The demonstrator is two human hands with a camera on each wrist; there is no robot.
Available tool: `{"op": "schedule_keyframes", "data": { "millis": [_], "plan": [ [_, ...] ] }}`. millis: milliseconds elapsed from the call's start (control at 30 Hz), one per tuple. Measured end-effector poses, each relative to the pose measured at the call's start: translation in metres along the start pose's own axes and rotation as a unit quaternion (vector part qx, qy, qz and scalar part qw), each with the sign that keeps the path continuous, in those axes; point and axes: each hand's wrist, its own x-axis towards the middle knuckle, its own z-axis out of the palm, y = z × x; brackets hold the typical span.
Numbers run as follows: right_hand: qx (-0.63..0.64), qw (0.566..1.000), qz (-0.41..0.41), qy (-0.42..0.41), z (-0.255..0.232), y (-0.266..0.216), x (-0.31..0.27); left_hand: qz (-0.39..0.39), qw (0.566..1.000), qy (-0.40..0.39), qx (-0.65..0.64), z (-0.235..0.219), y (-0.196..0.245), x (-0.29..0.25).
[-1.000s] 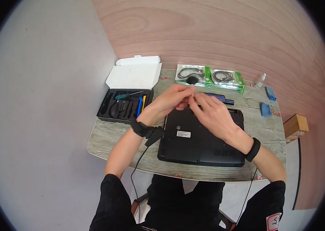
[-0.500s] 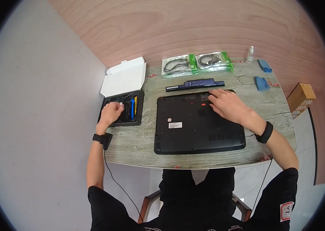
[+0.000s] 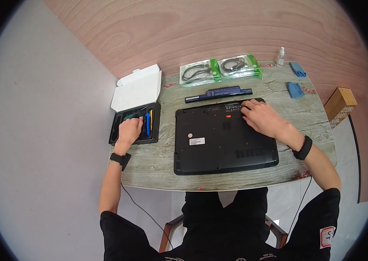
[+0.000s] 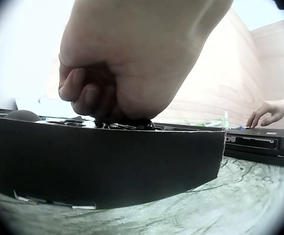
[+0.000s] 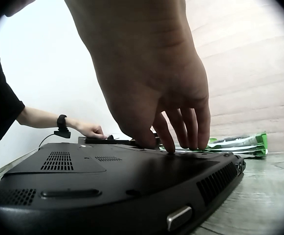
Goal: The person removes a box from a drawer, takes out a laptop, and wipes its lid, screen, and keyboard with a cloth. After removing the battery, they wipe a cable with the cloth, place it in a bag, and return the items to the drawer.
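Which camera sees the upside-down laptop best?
The head view: it shows most of the laptop from above, though the right hand covers a bit. The left wrist view shows only part of one side; the right wrist view shows vents up close, but the hand hides some.

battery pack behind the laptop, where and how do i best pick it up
Take the battery pack across its wider middle, from above, thumb on the edge facing the laptop, fingers on the far edge. It lies flat, long and narrow, so a middle grip should balance best. The gap to the laptop looks slim, so ease the thumb in carefully.
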Motion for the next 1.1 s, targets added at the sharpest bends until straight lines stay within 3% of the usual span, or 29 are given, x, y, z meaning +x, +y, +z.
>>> {"op": "schedule_keyframes", "data": {
  "millis": [233, 600, 1100],
  "plan": [
    [0.007, 1.000, 0.002, 0.024, -0.006, -0.006, -0.002, -0.009, 1.000, 0.014, 0.018, 0.007, -0.001, -0.003],
    [-0.005, 1.000, 0.022, -0.011, -0.001, 0.000, -0.014, 0.008, 0.998, 0.050, 0.028, 0.013, -0.003, 0.002],
    [-0.012, 0.999, 0.029, -0.028, 0.005, -0.001, -0.018, -0.002, 0.999, 0.033, 0.039, 0.018, 0.000, 0.000]
  ]
}}
